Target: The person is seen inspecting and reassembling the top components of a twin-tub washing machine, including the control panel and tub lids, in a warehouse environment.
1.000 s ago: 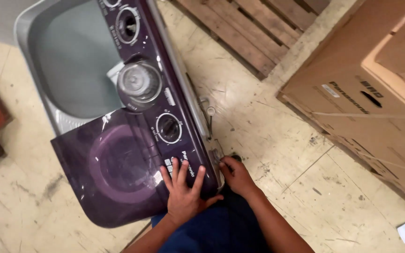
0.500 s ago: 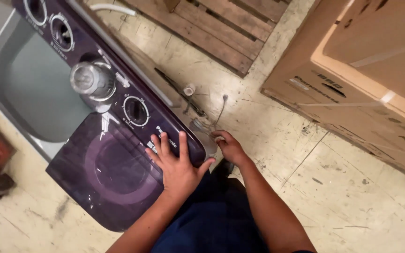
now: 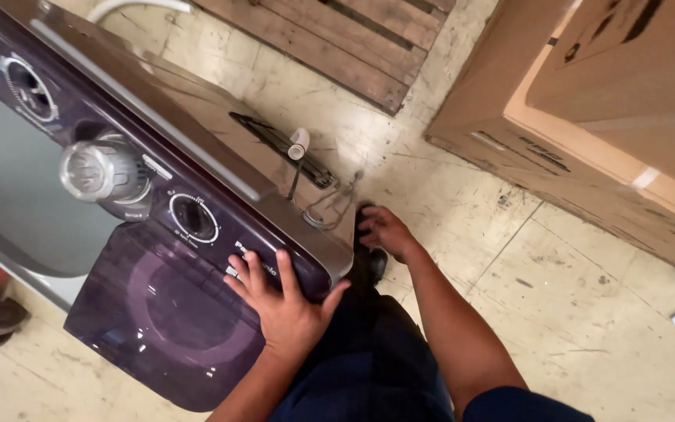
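I had my left hand (image 3: 287, 309) spread flat, fingers open, on the purple control panel (image 3: 197, 227) of the washing machine (image 3: 158, 312), bracing at its near corner. My right hand (image 3: 384, 230) reached down behind that corner toward the loose wires (image 3: 330, 207) by the floor; its fingers were curled, though I could not tell whether they gripped anything. I judged this the reaching step; next called for a sure pinch on the wiring.

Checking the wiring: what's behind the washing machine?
A black bracket, loose wires and the right hand reaching down there. The machine's back panel hides the rest.
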